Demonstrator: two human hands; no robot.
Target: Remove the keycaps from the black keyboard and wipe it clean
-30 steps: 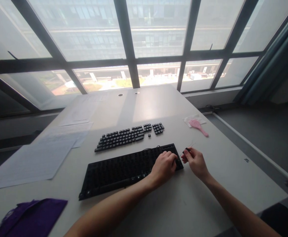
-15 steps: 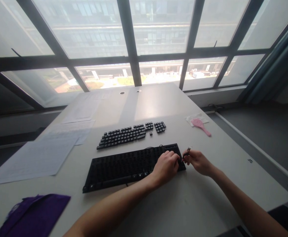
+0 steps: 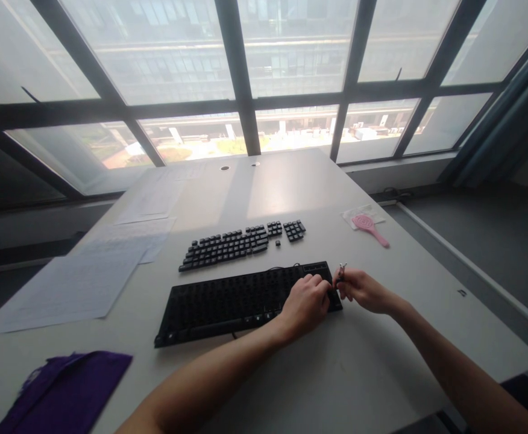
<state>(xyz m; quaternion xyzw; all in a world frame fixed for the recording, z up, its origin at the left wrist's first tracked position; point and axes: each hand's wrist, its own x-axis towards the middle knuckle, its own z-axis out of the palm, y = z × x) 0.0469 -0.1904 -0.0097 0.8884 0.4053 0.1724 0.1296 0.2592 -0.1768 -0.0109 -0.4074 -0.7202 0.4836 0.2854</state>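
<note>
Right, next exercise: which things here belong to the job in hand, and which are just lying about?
In the job: keyboard, left hand over it; right hand, holding a small tool; loose keycaps.

Apparently just lying about: pink brush, purple cloth, papers.

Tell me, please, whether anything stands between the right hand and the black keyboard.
Nothing visible does: the right hand, holding a small tool, is at the black keyboard, near its right end, beside the left hand.

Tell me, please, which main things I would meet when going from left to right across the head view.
Purple cloth → black keyboard → pink paddle-shaped item → blue-grey curtain.
</note>
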